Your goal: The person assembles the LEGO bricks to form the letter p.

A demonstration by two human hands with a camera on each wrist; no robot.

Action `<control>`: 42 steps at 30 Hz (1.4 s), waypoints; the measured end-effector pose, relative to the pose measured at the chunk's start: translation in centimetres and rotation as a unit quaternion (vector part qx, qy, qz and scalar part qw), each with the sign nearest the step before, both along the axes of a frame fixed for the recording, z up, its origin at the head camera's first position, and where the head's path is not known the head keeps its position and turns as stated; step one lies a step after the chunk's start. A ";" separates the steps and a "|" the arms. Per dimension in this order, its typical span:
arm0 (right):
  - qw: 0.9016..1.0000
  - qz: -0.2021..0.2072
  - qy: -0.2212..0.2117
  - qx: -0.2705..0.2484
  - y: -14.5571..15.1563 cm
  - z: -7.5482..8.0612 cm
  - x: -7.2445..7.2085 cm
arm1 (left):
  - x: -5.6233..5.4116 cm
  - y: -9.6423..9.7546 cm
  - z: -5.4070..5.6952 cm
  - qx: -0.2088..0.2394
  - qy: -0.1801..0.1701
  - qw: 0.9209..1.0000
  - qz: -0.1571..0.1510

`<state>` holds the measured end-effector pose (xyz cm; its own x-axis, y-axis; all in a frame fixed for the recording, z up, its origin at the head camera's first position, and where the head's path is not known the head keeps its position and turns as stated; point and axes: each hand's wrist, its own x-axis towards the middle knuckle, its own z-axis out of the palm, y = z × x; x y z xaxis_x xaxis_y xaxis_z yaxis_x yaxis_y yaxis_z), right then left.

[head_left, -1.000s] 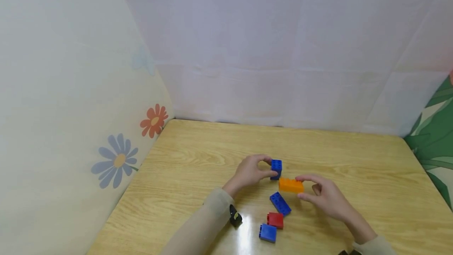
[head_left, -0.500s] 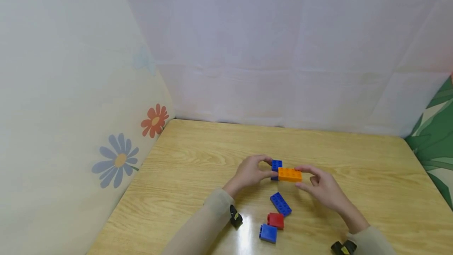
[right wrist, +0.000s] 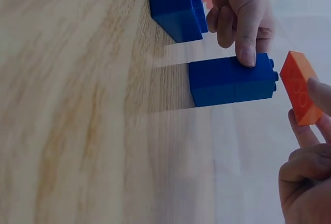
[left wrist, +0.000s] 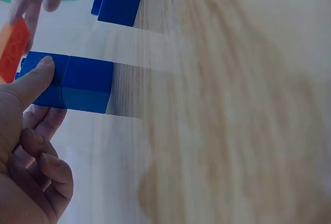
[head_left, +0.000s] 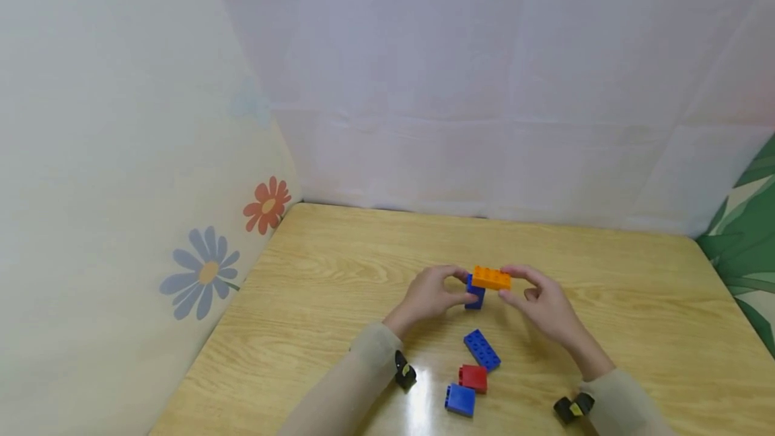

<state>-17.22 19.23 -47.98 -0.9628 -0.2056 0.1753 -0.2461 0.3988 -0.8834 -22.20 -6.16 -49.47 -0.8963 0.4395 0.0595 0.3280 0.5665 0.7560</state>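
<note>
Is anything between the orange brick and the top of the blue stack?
Nothing visible: only a small gap shows between the orange brick, held in the right hand, and the knobs atop the blue stack. The left hand grips the stack by its sides, not over the knobs.

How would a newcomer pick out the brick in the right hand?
On the wooden table, the left hand pinches an upright blue stack. Over its studded top, the right hand holds the orange brick, the only one neither blue nor red.
</note>
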 end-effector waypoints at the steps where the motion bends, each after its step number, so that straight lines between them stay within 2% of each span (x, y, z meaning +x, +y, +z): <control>1: 1.000 0.001 0.000 0.000 -0.1 0.0 -0.1 | 0.0 0.0 0.0 -0.001 -0.001 1.000 0.001; 10: 1.000 0.005 0.005 0.021 -0.6 -0.3 -0.8 | 0.0 -0.1 -0.1 -0.001 0.000 1.000 0.000; 17: 0.999 0.013 0.012 0.039 -0.8 -0.3 -1.0 | 0.2 0.0 0.3 -0.003 -0.004 1.000 -0.002; 24: 0.996 0.015 0.055 0.071 -0.8 -0.3 -1.1 | 0.0 -0.1 0.3 -0.013 -0.001 1.000 -0.001; 32: 0.986 0.018 0.119 0.112 -0.8 -0.5 -1.1 | 0.0 -0.1 0.2 -0.016 -0.003 1.000 -0.003; 42: 0.984 0.025 0.120 0.129 -0.7 -0.3 -1.0 | -0.1 0.0 0.3 -0.023 0.005 1.000 -0.008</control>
<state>-18.23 18.51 -48.29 -0.8877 -0.3197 0.3314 -0.4600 0.5839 -0.6689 -22.29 -6.16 -49.12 -0.8886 0.4562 0.0477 0.3443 0.5946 0.7266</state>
